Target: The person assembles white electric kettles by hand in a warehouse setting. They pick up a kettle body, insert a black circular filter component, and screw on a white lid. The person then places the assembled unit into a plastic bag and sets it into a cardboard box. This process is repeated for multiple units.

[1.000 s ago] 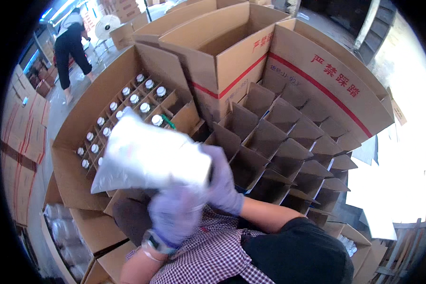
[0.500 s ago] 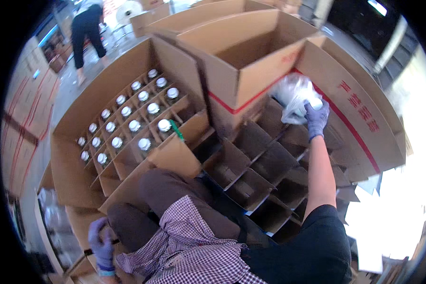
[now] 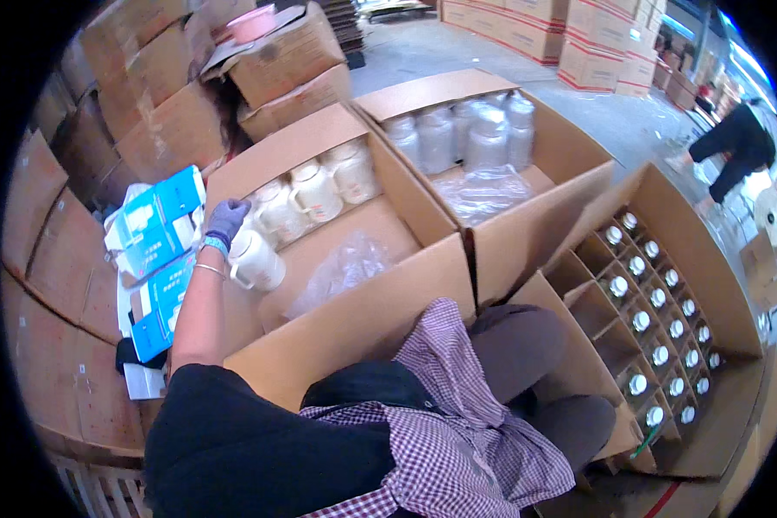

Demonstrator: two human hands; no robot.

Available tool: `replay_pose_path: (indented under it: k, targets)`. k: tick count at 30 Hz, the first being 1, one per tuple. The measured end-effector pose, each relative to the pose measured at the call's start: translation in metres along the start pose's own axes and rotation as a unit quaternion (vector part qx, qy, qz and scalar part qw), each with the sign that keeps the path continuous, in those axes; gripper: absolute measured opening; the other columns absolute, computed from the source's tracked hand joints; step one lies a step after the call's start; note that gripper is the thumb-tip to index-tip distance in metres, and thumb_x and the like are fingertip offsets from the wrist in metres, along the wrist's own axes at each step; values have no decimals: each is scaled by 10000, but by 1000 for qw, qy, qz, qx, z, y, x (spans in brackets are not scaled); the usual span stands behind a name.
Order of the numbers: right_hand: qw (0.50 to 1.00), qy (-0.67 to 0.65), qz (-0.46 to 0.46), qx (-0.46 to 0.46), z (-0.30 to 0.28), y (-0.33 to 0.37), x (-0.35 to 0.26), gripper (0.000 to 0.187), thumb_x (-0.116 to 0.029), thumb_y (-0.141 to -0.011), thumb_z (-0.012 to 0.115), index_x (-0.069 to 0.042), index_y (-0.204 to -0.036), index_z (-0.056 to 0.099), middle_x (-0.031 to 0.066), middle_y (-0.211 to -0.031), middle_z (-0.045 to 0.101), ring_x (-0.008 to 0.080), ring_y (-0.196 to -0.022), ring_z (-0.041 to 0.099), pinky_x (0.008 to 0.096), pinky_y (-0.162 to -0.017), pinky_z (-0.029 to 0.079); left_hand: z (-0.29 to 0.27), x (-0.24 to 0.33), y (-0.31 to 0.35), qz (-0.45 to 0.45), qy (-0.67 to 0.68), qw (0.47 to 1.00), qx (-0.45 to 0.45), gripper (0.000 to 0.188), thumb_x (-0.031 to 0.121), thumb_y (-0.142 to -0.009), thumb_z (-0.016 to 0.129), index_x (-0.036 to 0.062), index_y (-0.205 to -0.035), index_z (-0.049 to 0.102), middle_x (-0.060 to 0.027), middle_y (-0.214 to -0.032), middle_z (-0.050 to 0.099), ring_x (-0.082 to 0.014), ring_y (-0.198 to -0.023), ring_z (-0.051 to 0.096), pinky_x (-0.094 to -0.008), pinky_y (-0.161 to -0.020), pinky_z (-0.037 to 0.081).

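Observation:
At the left, my left hand, in a purple glove, is closed at the top of a white jug with a side handle. That jug is at the left side of an open cardboard box. A row of similar white jugs stands along the box's far wall. Crumpled clear plastic lies in the same box, nearer to me. My right hand is out of view.
A second box holds frosted bottles and clear plastic. On the right, a divided carton contains several white-capped bottles. Blue-and-white flattened packs lie at left, beside stacked cartons. A person bends at far right.
The view has swung left, bringing the jug box into sight. My left hand has gone from beside my knee to a jug. My right hand, earlier at a plastic-wrapped white thing, has left view.

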State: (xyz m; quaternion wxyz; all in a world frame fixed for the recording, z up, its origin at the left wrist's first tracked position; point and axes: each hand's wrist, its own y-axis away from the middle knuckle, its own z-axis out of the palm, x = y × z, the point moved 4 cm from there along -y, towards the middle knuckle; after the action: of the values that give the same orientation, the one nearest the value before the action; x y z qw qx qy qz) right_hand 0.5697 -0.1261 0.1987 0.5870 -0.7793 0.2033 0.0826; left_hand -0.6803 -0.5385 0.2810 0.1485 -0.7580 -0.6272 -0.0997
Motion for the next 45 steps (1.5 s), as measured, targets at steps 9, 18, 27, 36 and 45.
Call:
replay_pose_path:
  k: [9, 18, 27, 36, 45]
  targets:
    - [957, -133, 150, -208, 7, 14, -123, 467, -333, -936, 681, 57, -1190, 644, 261, -1110, 666, 388, -1040, 632, 436, -899, 519, 66, -42, 43, -275, -80, 950, 124, 1172, 575, -573, 879, 91, -1485, 325, -250, -1410, 456, -407, -1229, 564, -462, -1019, 498]
    - [803, -461, 100, -365, 16, 56, -388, 343, -106, -999, 534, 51, -1303, 541, 147, -1311, 584, 254, -1204, 553, 395, -1067, 423, 112, -43, 53, 50, 130, 963, 232, 1040, 198, -574, 917, 10, -1453, 395, -210, -1386, 524, -337, -1284, 524, -390, -1098, 437]
    - [556, -637, 105, -524, -47, 147, -564, 428, -46, -879, 623, -16, -1302, 568, 88, -1149, 621, 191, -1073, 604, 340, -960, 490, 126, -116, 55, -89, 175, 945, 261, 1093, 189, -643, 895, 135, -1549, 287, -204, -1431, 528, -367, -1282, 541, -438, -1112, 416]
    - [433, -646, 119, -616, -105, 113, -582, 683, -152, -833, 729, -25, -1441, 444, 129, -1307, 567, 254, -1161, 588, 368, -961, 511, -14, 293, 212, 438, 384, 801, 137, 714, 3, -771, 740, 27, -1432, 469, -130, -1280, 606, -251, -1075, 620, -392, -934, 516]
    - [618, -553, 176, -530, -75, 125, -491, 698, -231, -760, 807, -6, -1332, 476, 165, -1176, 561, 258, -1081, 579, 380, -955, 479, 29, 443, 433, 814, 254, 521, -41, 765, 276, -732, 838, -6, -1358, 499, -136, -1147, 616, -339, -1027, 614, -439, -919, 495]
